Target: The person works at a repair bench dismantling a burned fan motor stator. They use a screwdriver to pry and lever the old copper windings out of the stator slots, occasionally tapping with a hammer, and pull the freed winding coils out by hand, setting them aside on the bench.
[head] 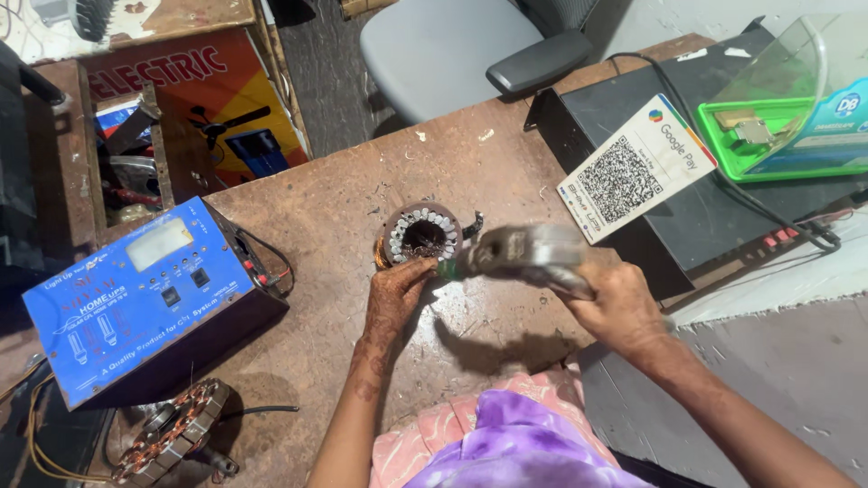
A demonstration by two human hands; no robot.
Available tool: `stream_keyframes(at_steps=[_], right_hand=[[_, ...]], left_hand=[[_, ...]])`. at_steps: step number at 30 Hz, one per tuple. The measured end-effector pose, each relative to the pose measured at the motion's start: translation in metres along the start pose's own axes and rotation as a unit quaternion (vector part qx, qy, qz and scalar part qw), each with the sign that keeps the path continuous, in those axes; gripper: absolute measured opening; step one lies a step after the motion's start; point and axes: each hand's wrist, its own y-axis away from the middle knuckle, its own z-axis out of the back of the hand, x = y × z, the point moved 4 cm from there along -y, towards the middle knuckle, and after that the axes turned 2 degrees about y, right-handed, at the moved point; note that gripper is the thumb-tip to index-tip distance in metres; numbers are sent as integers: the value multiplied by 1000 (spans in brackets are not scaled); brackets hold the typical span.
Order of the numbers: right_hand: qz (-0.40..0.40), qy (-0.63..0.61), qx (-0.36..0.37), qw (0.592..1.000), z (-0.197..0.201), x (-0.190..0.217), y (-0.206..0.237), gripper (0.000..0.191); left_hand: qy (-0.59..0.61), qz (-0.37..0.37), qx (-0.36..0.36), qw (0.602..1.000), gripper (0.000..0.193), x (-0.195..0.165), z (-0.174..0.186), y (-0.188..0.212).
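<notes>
Nearest the lens: purple and pink patterned cloth (506,443) at the bottom edge, between two bare forearms.

Worn brown wooden surface (344,208), scratched and dusty, filling the middle of the view.

Black flat metal case (705,217) along the right edge of the surface, carrying a white card with a square code pattern (633,172) and a green plastic tray under a clear cover (796,99).

Blue metal box with switches and a pale display window (136,294) at the left edge of the surface, tilted, black wires at its right side.

Grey padded chair with a black armrest (452,45) beyond the far edge.

Copper-wound stator with steel laminations (176,438) off the near-left corner, beside a black cable.

Round motor stator, brown core with a ring of pale silvery slots (420,233), lying flat near the centre of the surface.

Right hand (615,307), fingers wrapped tight around a grey metal tool (524,251), blurred with motion, its front end touching the near rim of the round stator.

Left hand (398,289), fingers bunched together, tips pressed against the near edge of the round stator just beside the tool's tip; whether pinching anything, cannot tell.
</notes>
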Motion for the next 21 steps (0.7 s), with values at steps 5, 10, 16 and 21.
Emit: stream_keyframes(at_steps=[5,10,16,21], right_hand=[[141,-196,-188,952,25,-19,25,22],[50,-84,-153,983,1,-19,31,23],[66,-60,-96,991,-21,-39,29,19],[155,-186,-220,945,-14,-55,44,30]], left_hand=[[31,22,3,999,25,2,0,0],[-56,-117,-8,992,29,-9,3,0],[11,80,-6,997,26,4,4,-1],[-67,-82,-32,994,27,6,5,-3]])
